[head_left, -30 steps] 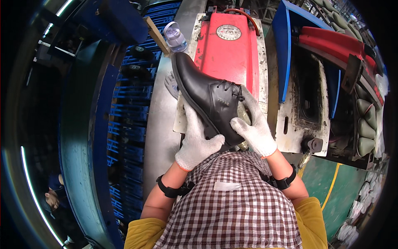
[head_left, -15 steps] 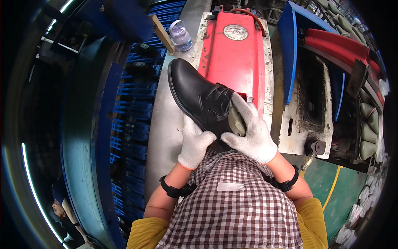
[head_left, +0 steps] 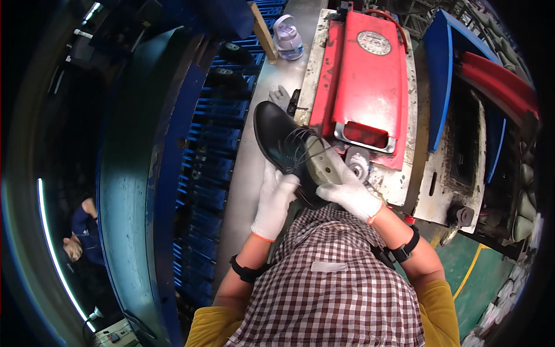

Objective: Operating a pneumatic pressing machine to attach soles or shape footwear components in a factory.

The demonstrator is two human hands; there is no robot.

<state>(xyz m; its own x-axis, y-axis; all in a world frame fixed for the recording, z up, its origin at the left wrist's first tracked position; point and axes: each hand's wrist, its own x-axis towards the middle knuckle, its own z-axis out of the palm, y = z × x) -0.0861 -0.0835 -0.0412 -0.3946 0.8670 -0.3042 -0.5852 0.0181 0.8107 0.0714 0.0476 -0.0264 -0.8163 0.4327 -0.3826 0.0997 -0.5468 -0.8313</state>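
Observation:
A black lace-up shoe (head_left: pixel 276 134) is held in front of my body, toe pointing away and to the left. A grey-green shoe last (head_left: pixel 324 165) with a dark hole sticks out of its opening, beside the loosened laces. My left hand (head_left: pixel 276 196), in a white knit glove, is closed around the shoe's left side, fingers partly hidden beneath. My right hand (head_left: pixel 351 195), gloved too, grips at the heel end against the last, thumb toward the shoe's back. Part of its fingers is hidden behind the last.
A red machine housing (head_left: pixel 370 75) stands ahead, with a grey round part (head_left: pixel 358 168) near my right hand. A lidded bottle (head_left: pixel 288 40) and a grey glove-like thing (head_left: pixel 280 96) rest on the metal ledge (head_left: pixel 240 191). Blue slatted racks (head_left: pixel 214 150) run along the left. Another person (head_left: pixel 87 231) is far left.
The shoe has tilted, and much more of the last shows above its opening. My right hand has shifted toward the heel. The view has turned, showing the machine's front slot.

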